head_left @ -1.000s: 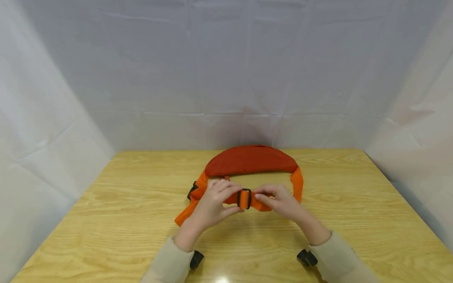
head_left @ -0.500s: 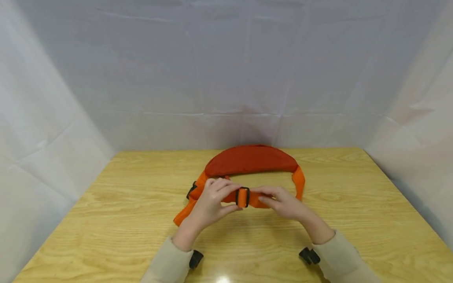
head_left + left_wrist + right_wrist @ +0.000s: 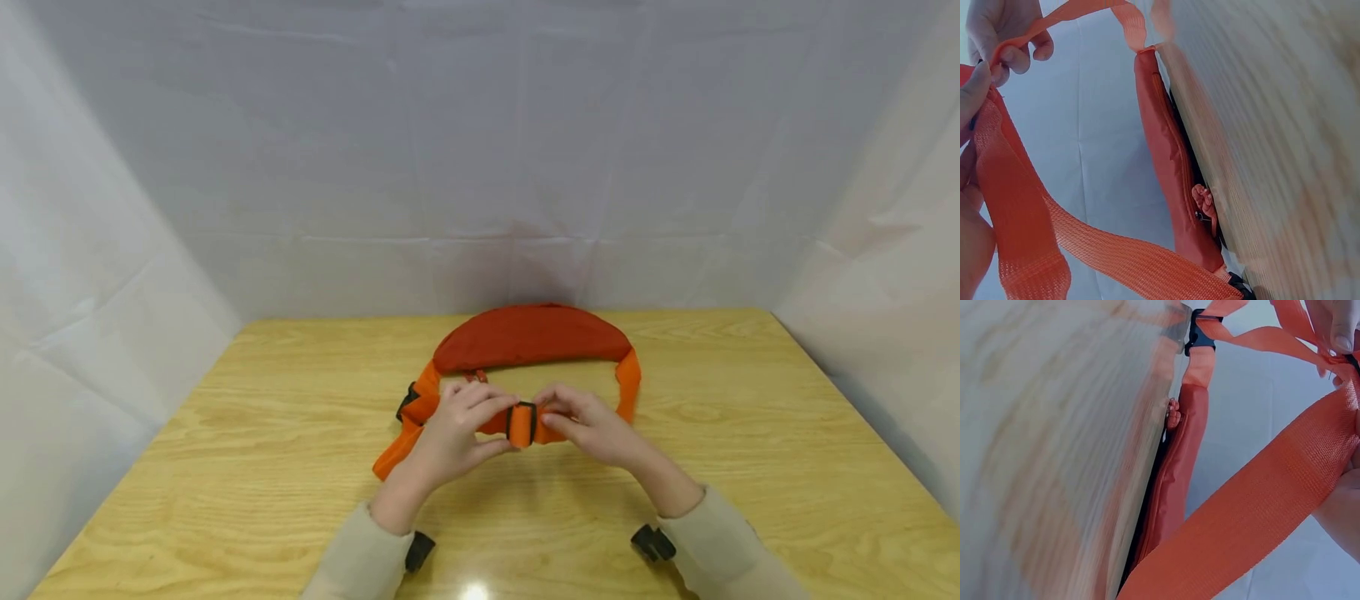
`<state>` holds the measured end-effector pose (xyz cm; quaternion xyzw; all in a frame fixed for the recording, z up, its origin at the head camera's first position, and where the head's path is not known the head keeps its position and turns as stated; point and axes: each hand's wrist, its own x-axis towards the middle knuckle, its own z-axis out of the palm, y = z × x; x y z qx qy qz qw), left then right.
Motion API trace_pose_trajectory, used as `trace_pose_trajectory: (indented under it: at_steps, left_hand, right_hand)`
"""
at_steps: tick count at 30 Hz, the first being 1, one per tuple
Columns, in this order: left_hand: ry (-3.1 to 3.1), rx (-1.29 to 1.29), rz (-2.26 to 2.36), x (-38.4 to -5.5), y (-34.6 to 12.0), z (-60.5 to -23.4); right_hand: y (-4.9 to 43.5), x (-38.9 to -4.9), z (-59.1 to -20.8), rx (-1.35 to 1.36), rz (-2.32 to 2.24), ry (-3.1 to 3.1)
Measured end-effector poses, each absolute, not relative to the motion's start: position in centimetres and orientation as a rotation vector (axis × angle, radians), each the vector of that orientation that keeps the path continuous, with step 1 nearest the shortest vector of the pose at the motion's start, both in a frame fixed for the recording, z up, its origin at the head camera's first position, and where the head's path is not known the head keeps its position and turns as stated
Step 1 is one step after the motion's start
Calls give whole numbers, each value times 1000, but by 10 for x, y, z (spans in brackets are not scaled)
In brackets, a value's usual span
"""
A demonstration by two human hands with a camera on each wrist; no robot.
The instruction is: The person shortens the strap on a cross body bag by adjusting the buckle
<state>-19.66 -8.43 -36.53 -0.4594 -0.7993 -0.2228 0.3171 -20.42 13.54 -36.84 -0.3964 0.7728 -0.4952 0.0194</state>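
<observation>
Head view: black buckle point(image 3: 533, 424) has shifted slightly rightward, left grip point(image 3: 459, 425) clamping it, right grip point(image 3: 596, 429) pinching orange strap point(image 3: 552, 433).

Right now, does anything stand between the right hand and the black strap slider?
Nothing visible: the right hand pinches the orange strap just beside the black slider, and the left hand grips its other side.

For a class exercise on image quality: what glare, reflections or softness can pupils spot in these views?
Head view: bright glare on the table at the picture's bottom; left wrist view: soft, smeary table grain, reddish reflection beside the pouch; right wrist view: soft grain too, black buckle dimly mirrored.
</observation>
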Motion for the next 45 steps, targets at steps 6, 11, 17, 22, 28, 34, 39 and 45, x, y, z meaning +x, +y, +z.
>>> trace_pose_trajectory:
  at_steps: [6,11,17,22,28,34,39,45]
  left_hand:
    - [-2118,-1192,-579,-197,-84,-365]
    - [-2118,-1171,-592,-198,-87,-364]
    - [-2100,-1161,-604,-198,-90,-364]
    - [-2093,-1173,-609,-199,-91,-363]
    - [-2090,-1215,-609,-196,-88,-361]
    - [-2104,-1217,-616,-193,-86,-363]
    - [-2105,-1235,-636,-193,-86,-365]
    - [-2106,-1235,-629,-194,-86,-364]
  right_hand:
    - [134,-204,-370,-1178,-1629,2333]
    - [138,-207,-371,-1226,-1626,2282]
    - [144,-210,-369,-1275,-1562,2180]
    - [144,-210,-368,-1219,-1611,2200]
    - [144,-207,-367,-1186,-1645,2211]
    - [142,-203,-366,-1189,-1677,2176]
    - [140,-204,-369,-1151,-1677,2178]
    - [139,-206,-370,-1184,-1747,2098]
